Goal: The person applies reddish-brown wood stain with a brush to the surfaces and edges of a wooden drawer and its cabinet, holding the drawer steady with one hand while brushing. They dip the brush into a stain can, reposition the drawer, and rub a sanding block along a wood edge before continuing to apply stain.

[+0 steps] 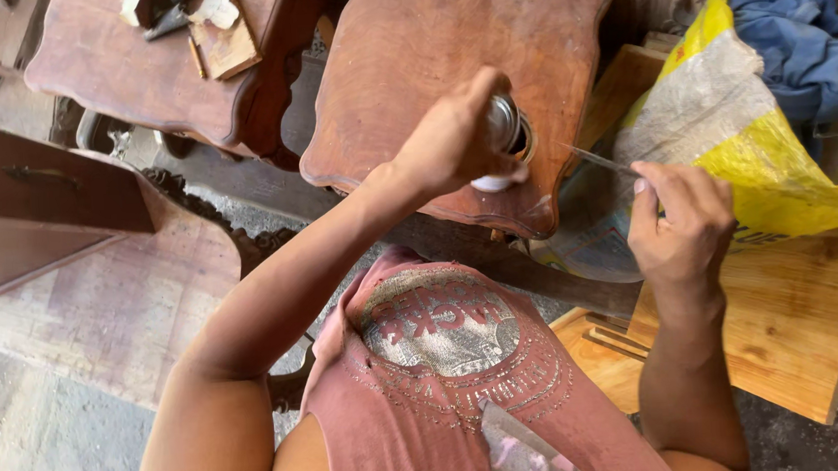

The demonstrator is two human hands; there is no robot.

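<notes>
The small can (505, 133) sits in the left hand (452, 141), above the near edge of the middle table (428, 60). The right hand (680, 219) lies to its right, holding a thin stick (599, 161) that points toward the can. A second table (128, 79) stands left of the middle table. A sack (722, 120) lies at the right on a wooden board (793, 319), with a cloth (800, 38) in it.

Landmark: reddish-brown scalloped table top (428, 60). On its near edge, silver can (506, 128) with white base. Right of it, yellow-and-white woven sack (722, 110), blue cloth (795, 38) inside. Below sack, pale orange plywood (792, 310). Nearer camera, faded red shirt (448, 399), grey print.
</notes>
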